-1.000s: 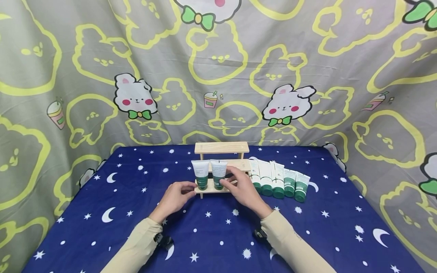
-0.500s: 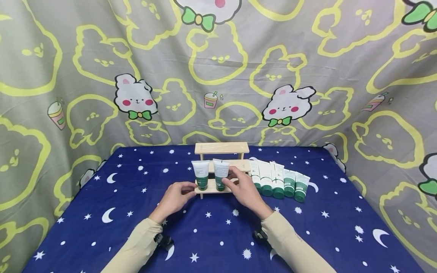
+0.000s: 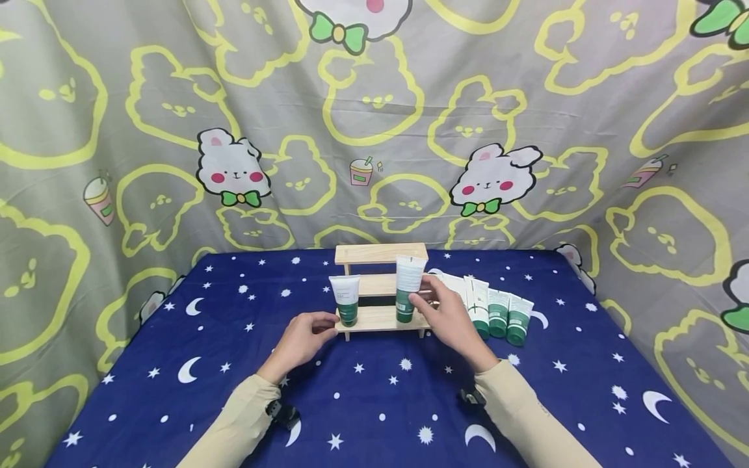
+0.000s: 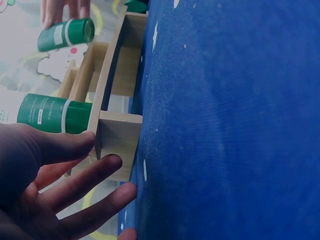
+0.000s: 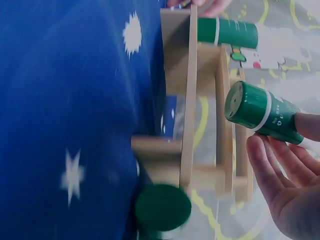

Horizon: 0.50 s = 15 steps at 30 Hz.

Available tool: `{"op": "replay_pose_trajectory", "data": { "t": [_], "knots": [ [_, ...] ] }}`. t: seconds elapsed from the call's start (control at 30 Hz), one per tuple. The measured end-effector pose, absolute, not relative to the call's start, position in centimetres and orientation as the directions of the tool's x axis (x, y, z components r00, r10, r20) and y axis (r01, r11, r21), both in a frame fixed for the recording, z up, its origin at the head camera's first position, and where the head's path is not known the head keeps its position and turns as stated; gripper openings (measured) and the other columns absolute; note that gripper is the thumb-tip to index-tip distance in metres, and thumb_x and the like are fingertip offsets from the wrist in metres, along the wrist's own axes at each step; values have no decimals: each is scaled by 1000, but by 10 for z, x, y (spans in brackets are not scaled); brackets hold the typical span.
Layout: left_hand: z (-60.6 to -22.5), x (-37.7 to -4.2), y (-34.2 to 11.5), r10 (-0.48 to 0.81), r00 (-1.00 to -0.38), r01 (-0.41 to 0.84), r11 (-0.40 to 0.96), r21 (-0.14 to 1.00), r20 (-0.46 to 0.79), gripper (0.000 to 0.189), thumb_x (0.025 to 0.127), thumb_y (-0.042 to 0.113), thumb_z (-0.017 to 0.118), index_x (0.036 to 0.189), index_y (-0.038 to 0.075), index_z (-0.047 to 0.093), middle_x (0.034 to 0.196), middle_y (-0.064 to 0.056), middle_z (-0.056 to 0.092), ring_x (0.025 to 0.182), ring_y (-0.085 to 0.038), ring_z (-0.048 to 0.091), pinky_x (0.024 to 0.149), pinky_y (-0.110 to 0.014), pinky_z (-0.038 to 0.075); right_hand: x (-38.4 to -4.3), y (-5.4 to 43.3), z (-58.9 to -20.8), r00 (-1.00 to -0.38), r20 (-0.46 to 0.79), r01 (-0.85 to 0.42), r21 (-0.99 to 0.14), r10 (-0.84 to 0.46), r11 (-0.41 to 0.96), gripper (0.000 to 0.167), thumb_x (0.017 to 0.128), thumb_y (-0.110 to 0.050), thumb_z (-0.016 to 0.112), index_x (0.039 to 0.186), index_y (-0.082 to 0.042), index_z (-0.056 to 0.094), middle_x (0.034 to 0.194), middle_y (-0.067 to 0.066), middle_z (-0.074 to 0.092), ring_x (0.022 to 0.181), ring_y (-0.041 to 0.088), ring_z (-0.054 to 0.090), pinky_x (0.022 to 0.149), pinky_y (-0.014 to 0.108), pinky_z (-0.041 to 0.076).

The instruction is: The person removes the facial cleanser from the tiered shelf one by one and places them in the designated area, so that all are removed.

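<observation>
A three-tier wooden display rack [image 3: 374,318] stands on the table. My left hand [image 3: 304,338] holds the left end of its lowest shelf between thumb and index finger; the other fingers spread loosely in the left wrist view. Beside that hand, a white and green squeeze tube [image 3: 346,300] stands cap down on the lowest shelf. My right hand [image 3: 447,318] pinches a second squeeze tube [image 5: 262,112] between thumb and fingers, cap down and slightly tilted. In the right wrist view its green cap hangs apart from the shelf.
Several more white and green tubes [image 3: 499,313] stand in a slanting row right of the rack, partly hidden by my right hand. A dark blue cloth [image 3: 374,396] with stars and moons covers the table. A patterned curtain [image 3: 281,97] hangs behind.
My right hand has lifted the second tube off the lowest shelf and moved it right, towards the rack's right end. My left hand and the first tube have stayed in place.
</observation>
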<state>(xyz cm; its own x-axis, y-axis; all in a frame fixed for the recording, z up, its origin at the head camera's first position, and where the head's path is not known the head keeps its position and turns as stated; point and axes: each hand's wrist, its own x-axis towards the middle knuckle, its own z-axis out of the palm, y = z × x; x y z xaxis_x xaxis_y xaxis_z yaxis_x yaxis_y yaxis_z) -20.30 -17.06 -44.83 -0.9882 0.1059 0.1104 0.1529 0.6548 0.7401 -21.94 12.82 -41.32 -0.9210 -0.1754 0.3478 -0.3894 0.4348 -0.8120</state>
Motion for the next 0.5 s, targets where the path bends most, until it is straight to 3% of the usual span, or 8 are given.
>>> {"op": "replay_pose_trajectory", "data": {
  "t": [0.3, 0.4, 0.5],
  "knots": [
    [-448, -203, -171, 105, -988, 155, 649, 744, 115, 19, 89, 7, 78, 107, 9, 78, 100, -5, 79, 94, -21, 75, 90, -45, 57, -221, 174, -409, -955, 296, -286, -878, -35, 384, 42, 100, -14, 67, 131, -1, 42, 113, 26, 71, 95, 34, 72, 80, 42, 62],
    [-448, -203, -171, 106, -988, 152, 648, 746, 109, 19, 89, 7, 78, 108, 9, 78, 100, -5, 79, 95, -22, 75, 91, -46, 57, -219, 190, -406, -951, 310, -289, -874, -9, 391, 43, 101, -13, 66, 131, 2, 39, 115, 28, 70, 94, 28, 73, 79, 39, 62],
    [-448, -203, -171, 103, -989, 148, 649, 747, 106, 19, 89, 7, 78, 108, 9, 78, 100, -5, 79, 96, -22, 75, 92, -46, 56, -216, 205, -403, -941, 339, -309, -858, 1, 411, 44, 101, -13, 64, 132, 4, 38, 116, 30, 69, 89, 14, 72, 75, 32, 62]
  ]
}}
